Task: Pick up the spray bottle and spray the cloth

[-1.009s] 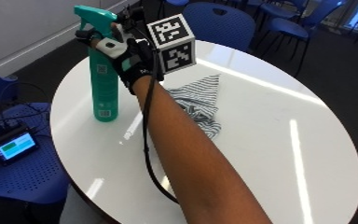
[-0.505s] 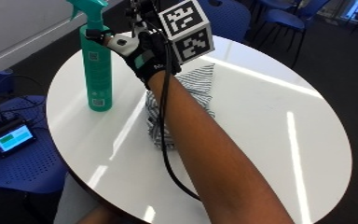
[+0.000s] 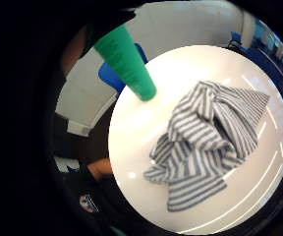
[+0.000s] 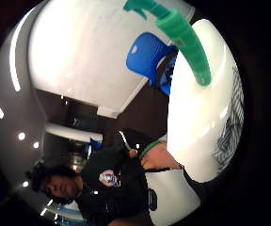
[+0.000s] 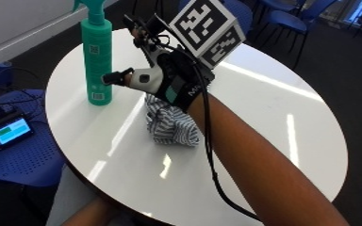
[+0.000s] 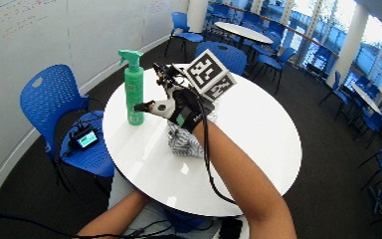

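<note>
bottle: green spray bottle (image 5: pixel 98 61) stands upright on the round white table (image 5: pixel 281 122), near the edge on the side of the blue chair (image 6: pixel 52 99)
bottle axis: long axis vertical, base on the table; trigger head (image 6: pixel 129 55) on top, nozzle facing away from the hand, toward the whiteboard wall
hand: gloved right hand (image 5: pixel 168 80) hovers above the table just beside the bottle, on its cloth side
bottle vs fingers: bottle sits just beyond the fingertips; a small gap shows between glove and bottle body in both outside views, no contact
fingers: loosely extended toward the bottle, apart, nothing held; exact finger spread hard to read behind the glove hardware
palm views: little-finger-side view shows the bottle body (image 3: pixel 127 61) rising off the table at the cloth's side; thumb-side view shows bottle (image 4: pixel 182 37) with trigger head, again clear of the hand
cloth: grey-and-white striped cloth (image 5: pixel 168 125) lies crumpled on the table, directly under and partly hidden by the wrist; near the bottle, not touching it
other: small device with a lit screen (image 5: pixel 8 131) rests on the blue chair seat beside the table
</note>
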